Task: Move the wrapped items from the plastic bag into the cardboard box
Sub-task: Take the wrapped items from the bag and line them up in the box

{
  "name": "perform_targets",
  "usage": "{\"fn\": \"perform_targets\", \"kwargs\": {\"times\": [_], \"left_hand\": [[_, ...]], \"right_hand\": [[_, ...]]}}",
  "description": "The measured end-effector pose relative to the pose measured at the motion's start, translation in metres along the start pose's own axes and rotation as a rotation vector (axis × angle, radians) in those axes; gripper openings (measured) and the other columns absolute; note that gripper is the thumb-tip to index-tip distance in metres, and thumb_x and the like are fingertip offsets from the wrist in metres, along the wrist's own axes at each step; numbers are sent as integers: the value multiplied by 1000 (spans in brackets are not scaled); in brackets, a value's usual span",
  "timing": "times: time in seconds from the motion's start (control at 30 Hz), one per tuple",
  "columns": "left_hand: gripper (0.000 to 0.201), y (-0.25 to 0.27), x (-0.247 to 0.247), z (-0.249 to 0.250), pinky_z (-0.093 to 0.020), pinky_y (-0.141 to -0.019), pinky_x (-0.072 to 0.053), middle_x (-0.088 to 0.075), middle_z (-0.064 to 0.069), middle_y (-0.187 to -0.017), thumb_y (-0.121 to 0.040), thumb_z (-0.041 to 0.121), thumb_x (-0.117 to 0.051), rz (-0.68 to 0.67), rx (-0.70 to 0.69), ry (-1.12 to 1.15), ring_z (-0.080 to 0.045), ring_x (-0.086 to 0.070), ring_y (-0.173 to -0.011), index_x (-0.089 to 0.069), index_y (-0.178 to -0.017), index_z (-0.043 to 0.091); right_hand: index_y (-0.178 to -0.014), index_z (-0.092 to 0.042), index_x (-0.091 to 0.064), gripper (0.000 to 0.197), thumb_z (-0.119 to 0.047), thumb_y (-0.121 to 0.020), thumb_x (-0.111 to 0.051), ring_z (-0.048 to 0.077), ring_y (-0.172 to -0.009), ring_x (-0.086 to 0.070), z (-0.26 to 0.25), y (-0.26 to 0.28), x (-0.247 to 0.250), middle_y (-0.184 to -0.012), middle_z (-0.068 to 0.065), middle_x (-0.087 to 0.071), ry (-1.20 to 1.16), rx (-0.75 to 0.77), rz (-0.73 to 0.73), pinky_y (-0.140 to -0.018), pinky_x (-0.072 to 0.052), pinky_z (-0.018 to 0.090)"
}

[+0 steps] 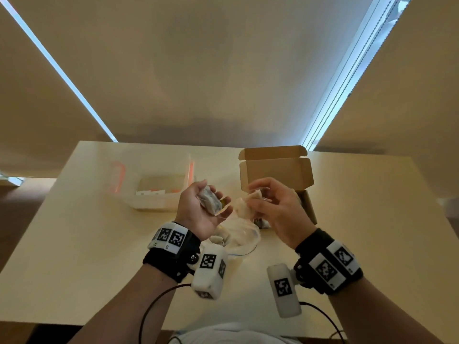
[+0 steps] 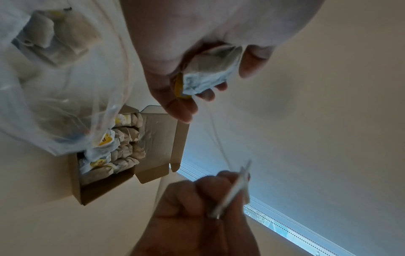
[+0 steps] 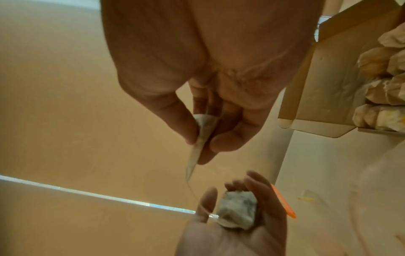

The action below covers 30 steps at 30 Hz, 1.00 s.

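Observation:
My left hand [image 1: 211,203] is raised palm up over the table, with its fingers cupped round a grey-white wrapped item [image 1: 208,200] [image 2: 211,69] [image 3: 237,213]. Beside it, my right hand [image 1: 258,193] pinches a flat wrapped packet [image 3: 201,133] [image 2: 233,191] between thumb and fingers. A thin thread [image 3: 192,187] runs between the two items. The clear plastic bag [image 1: 239,233] [image 2: 54,83] lies crumpled under my hands with a few wrapped items inside. Behind my right hand stands the cardboard box [image 1: 275,170] [image 2: 151,138], lid open, packed with several wrapped items [image 2: 127,149].
A translucent plastic bin [image 1: 159,194] with orange handles sits on the pale table [image 1: 87,244] to the left of the box. The table's far edge meets closed window blinds. Cables hang from both wrist cameras near the front edge.

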<state>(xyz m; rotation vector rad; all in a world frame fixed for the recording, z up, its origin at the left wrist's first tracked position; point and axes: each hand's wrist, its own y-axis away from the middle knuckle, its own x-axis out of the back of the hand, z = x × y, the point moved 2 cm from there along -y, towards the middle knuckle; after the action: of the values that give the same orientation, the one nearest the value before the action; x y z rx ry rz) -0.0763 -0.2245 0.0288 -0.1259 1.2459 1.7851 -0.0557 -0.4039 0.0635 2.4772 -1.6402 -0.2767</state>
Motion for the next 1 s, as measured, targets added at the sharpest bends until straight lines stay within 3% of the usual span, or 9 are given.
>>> {"fn": "perform_targets", "kwargs": {"times": [0.13, 0.2, 0.3, 0.4, 0.57, 0.67, 0.83, 0.93, 1.0], "left_hand": [[31, -1, 3, 1, -34, -70, -45, -54, -4, -68, -88, 41, -59, -22, 2, -127, -26, -59, -73, -56, -72, 15], [36, -4, 8, 1, -34, -69, -45, -53, -3, -64, -88, 42, -61, 15, -12, -202, -24, -59, -71, -54, -65, 16], [37, -8, 21, 2, -34, -71, -46, -52, -1, -63, -90, 39, -62, 72, -14, -213, -21, -59, -73, -53, -61, 17], [33, -11, 31, 3, -34, -72, -47, -52, 0, -63, -93, 33, -59, 115, -25, -176, -19, -57, -69, -53, -64, 17], [20, -14, 34, 4, -31, -62, -49, -54, -4, -66, -100, 17, -51, 118, -109, -279, -18, -55, -60, -63, -86, 9], [19, -12, 30, 4, -29, -56, -48, -54, -5, -72, -100, 5, -49, 70, -189, -348, -16, -53, -57, -66, -92, 7], [15, 0, 12, 2, -21, -41, -32, -50, 2, -63, -97, 15, -59, 17, -281, -608, -10, -38, -45, -70, -94, 4], [13, 7, -3, 8, -21, -51, -39, -59, 9, -64, -92, 21, -67, 39, -510, -826, -4, -47, -48, -73, -91, 9], [11, 16, -15, 14, -24, -70, -48, -69, 8, -84, -90, 27, -70, 51, -708, -984, -1, -60, -70, -74, -97, 19]], "right_hand": [[-112, -13, -60, 23, -1, -93, -59, 26, -89, -63, -8, -5, 9, -98, 10, -67, -146, -70, -82, -72, -55, 33], [-111, -11, -60, 21, 0, -94, -57, 24, -83, -59, -15, -7, 14, -95, 10, -66, -176, -59, -71, -64, -53, 28], [-108, -12, -61, 20, 0, -92, -59, 23, -79, -59, -26, -9, 24, -97, 18, -65, -153, -10, -28, -62, -51, 28], [-106, -17, -63, 21, -3, -90, -65, 27, -83, -61, -35, -10, 33, -105, 26, -65, 2, 58, 1, -62, -51, 31], [-104, -15, -64, 22, -4, -85, -68, 22, -90, -68, -49, -10, 35, -94, 6, -71, 6, 76, -44, -70, -54, 27], [-103, -14, -65, 23, -1, -85, -68, 21, -91, -67, -56, -11, 35, -95, 5, -69, 0, 91, -44, -71, -54, 27], [-103, -14, -65, 26, -11, -78, -73, 25, -96, -68, -69, -16, 38, -101, 9, -69, 2, 98, -29, -69, -53, 25], [-99, -17, -66, 18, -5, -86, -71, 28, -93, -69, -78, -20, 40, -102, 5, -69, 177, 167, 20, -66, -57, 29], [-96, -18, -68, 17, -7, -85, -73, 27, -85, -70, -83, -21, 38, -97, -1, -69, 357, 279, 50, -66, -60, 34]]}}
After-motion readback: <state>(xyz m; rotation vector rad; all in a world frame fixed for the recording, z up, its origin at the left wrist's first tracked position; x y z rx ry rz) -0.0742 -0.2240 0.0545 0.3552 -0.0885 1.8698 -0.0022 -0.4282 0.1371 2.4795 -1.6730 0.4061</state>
